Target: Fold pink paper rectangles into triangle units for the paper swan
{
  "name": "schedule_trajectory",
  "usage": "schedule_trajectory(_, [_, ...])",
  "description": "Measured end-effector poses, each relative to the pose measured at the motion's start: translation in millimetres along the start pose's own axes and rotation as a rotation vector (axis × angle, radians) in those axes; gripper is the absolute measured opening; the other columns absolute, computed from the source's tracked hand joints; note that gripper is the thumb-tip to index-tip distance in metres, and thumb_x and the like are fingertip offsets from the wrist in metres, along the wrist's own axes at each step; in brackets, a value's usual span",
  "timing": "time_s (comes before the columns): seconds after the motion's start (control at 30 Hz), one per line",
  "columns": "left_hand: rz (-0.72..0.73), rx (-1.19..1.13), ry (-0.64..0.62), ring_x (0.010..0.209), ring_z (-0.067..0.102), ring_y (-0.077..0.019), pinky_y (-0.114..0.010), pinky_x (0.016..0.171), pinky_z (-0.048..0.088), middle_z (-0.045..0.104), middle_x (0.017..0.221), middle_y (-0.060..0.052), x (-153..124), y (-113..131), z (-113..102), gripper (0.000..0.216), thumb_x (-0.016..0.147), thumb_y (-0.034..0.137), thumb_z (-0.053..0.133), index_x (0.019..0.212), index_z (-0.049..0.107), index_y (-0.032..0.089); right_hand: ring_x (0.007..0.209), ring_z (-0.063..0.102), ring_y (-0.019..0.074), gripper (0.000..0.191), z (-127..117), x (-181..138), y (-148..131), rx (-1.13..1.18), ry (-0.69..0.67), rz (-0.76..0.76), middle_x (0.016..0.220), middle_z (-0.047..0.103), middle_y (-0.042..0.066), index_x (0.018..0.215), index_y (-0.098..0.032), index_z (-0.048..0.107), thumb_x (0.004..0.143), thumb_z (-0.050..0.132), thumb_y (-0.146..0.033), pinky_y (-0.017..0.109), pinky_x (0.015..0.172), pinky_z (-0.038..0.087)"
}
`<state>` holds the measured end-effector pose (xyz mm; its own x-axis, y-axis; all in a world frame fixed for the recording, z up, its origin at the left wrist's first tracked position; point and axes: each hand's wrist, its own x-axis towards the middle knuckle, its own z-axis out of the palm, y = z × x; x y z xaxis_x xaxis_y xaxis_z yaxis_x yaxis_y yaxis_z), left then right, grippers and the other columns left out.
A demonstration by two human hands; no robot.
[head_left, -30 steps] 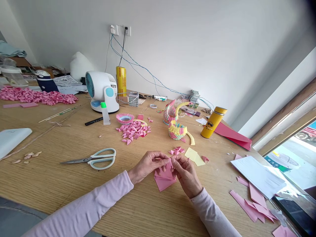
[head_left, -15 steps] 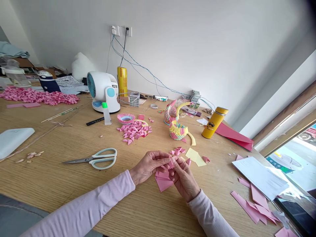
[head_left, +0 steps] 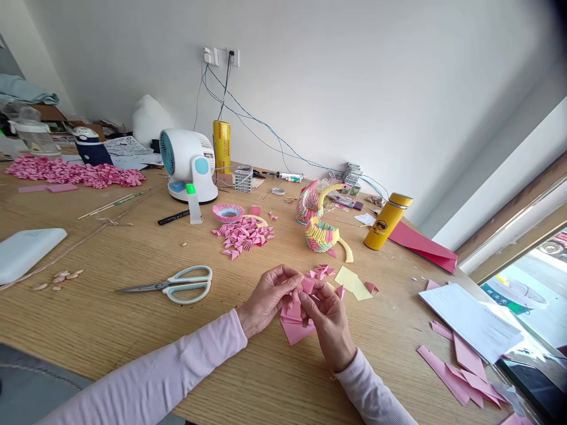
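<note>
Between my two hands is a small folded piece of pink paper [head_left: 307,285], pinched at its edges. My left hand [head_left: 271,296] grips its left side with thumb and fingers. From the right, my right hand [head_left: 326,316] holds it with closed fingertips. Below them on the table lie pink paper sheets [head_left: 296,332], partly hidden by the hands. Just beyond sit several folded pink triangles [head_left: 321,271] and pale yellow paper slips [head_left: 352,282]. Scissors [head_left: 188,284] with light handles lie to the left of my left hand.
Farther back stand a pile of pink folded pieces [head_left: 243,235], a pink-rimmed paper bowl [head_left: 228,212], a yellow paper basket shape [head_left: 321,234], a yellow bottle [head_left: 388,222] and a white fan [head_left: 188,162]. Pink strips [head_left: 447,372] and white papers [head_left: 472,321] lie at the right.
My fingers have shifted on the pink paper, which now shows a broader face toward me. My right hand's grip has turned slightly. The view has moved a little.
</note>
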<state>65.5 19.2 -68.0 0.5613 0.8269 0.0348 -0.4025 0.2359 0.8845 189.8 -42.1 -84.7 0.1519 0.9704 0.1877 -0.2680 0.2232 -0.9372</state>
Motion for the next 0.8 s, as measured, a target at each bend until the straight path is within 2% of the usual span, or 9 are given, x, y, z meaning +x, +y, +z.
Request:
schedule_trajectory(0.17, [0.143,0.27,-0.05,0.049,0.055,-0.0096,-0.019,0.043,0.047,0.06,0.062,0.001,-2,3,1,0.03,0.074,0.036,0.071,0.087,0.058,0.013,0.045,0.047,0.0077,0.026,-8,2,-3,-0.061,0.123,-0.029,0.056,0.057,-0.003,0.087,-0.017,0.063,0.073,0.075,-0.035,0.019,0.042,0.04])
schedule_trajectory(0.27, [0.125,0.36,-0.109,0.058,0.06,-0.0124,-0.02,0.047,0.049,0.066,0.071,-0.004,-3,6,-1,0.032,0.076,0.036,0.069,0.095,0.065,0.011,0.045,0.046,0.0079,0.026,-12,3,-5,-0.05,0.137,-0.02,0.059,0.059,-0.002,0.084,-0.016,0.065,0.071,0.077,-0.035,0.02,0.041,0.039])
schedule_trajectory(0.43, [0.078,0.359,-0.102,0.074,0.065,-0.0166,-0.021,0.056,0.047,0.071,0.081,-0.008,-4,11,-2,0.03,0.074,0.036,0.071,0.092,0.071,0.011,0.045,0.043,0.007,0.021,-13,4,-5,-0.011,0.139,0.045,0.055,0.057,-0.003,0.075,-0.016,0.068,0.07,0.077,-0.034,0.019,0.042,0.035])
schedule_trajectory(0.8, [0.091,0.381,-0.103,0.071,0.064,-0.0158,-0.021,0.054,0.047,0.069,0.077,-0.008,-2,4,-3,0.032,0.074,0.037,0.071,0.09,0.068,0.009,0.046,0.044,0.0078,0.021,-15,3,-4,-0.066,0.151,0.045,0.057,0.062,0.0,0.068,-0.015,0.07,0.072,0.076,-0.036,0.021,0.045,0.034])
